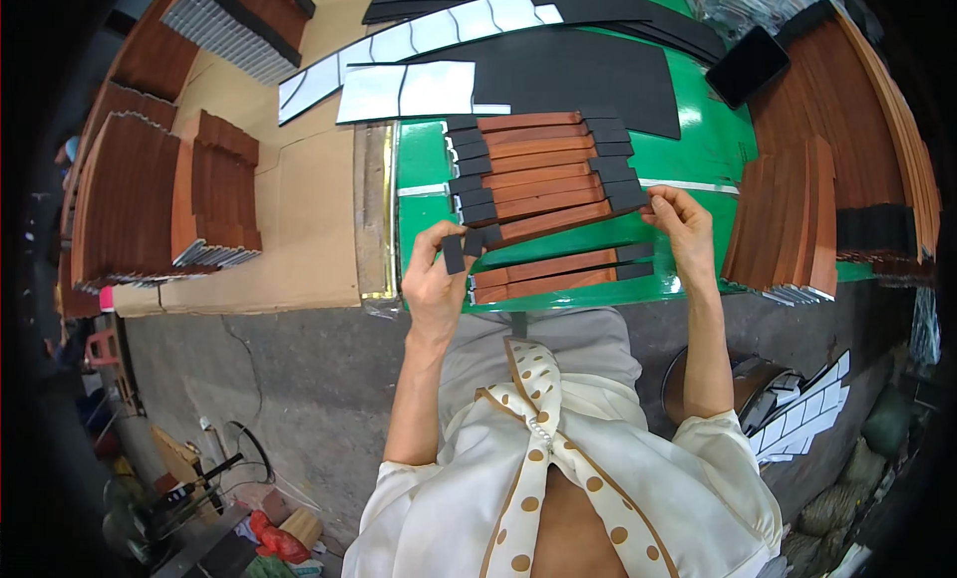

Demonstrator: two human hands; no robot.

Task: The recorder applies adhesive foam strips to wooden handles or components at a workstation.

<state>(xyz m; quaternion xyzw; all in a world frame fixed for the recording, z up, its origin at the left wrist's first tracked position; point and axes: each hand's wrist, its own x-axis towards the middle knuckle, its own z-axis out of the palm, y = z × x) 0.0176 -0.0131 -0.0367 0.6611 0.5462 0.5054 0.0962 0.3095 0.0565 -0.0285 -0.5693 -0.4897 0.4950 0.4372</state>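
Several reddish-brown wood-grain strips [543,179] lie side by side on the green tabletop, with black rectangular pads at both ends. My left hand [432,289] is closed on a small black pad [454,254], at the left end of the nearest strip in this group. At that strip's other end, the fingers of my right hand [683,229] pinch beside the black-covered tip [626,195]. The strip slants slightly up to the right. Closer to me, two more brown strips [548,275] lie with black pads on their right ends.
White backing sheets [409,90] and black sheets [588,75] lie at the far side. Brown strip stacks [214,184] stand on cardboard at the left; more stacks [788,219] stand at the right. A black phone-like device [748,67] rests against the right stacks.
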